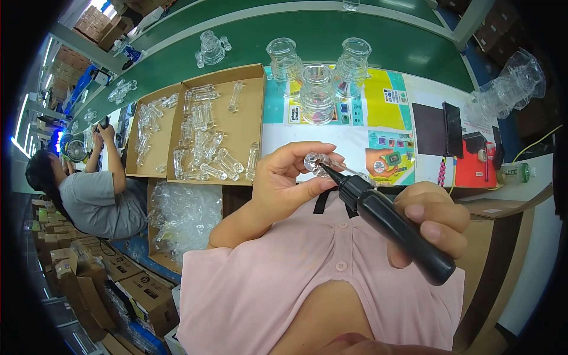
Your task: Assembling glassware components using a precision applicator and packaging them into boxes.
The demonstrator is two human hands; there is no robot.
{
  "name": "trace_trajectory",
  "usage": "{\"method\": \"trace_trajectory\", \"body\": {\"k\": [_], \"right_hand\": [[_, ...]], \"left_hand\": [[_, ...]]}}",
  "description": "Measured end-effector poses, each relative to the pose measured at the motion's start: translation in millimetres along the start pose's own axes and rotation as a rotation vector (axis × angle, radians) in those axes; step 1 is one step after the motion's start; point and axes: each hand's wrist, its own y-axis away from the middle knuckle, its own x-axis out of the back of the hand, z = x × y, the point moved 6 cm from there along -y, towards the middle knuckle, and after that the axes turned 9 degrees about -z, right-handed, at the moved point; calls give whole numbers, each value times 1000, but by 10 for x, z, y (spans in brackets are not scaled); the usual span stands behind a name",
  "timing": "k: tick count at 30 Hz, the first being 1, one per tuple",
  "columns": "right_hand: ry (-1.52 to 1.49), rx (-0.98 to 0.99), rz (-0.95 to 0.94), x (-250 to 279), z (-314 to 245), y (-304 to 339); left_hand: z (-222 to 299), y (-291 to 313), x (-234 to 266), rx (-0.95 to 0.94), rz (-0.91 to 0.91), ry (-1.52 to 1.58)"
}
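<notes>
Between thumb and fingers, my left hand [290, 174] pinches a small clear plastic part [313, 162] with a round end. My right hand [431, 220] is wrapped round a black squeeze bottle [397, 225] with a narrow pointed nozzle. That bottle is tilted, and its tip meets the round end of the clear part, or comes very close to it; I cannot tell which. Beyond my hands, three clear ribbed plastic cups [317, 97] stand upright on the printed sheets. Part of the held piece is hidden behind the nozzle.
Left of my hands, a divided cardboard tray [264, 106] holds many clear plastic pieces [204, 115]. Below it sits a box of clear plastic bags [183, 216]. A stack of clear cups [512, 86] lies at the right, beside a black phone [452, 129]. A co-worker [100, 192] sits at far left.
</notes>
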Motion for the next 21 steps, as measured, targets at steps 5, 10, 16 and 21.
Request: {"method": "trace_trajectory", "body": {"k": [5,10,16,21], "right_hand": [[29,-2,20,-36,9,4],[15,7,-22,-38,31,3],[38,-18,-13,-39,44,4],[48,2,-16,-4,46,8]], "left_hand": [[-36,-17,25,-24,-6,-9],[-47,-16,46,-25,4,-81],[-17,-22,59,-18,58,-82],[-26,-14,92,-69,71,-274]]}}
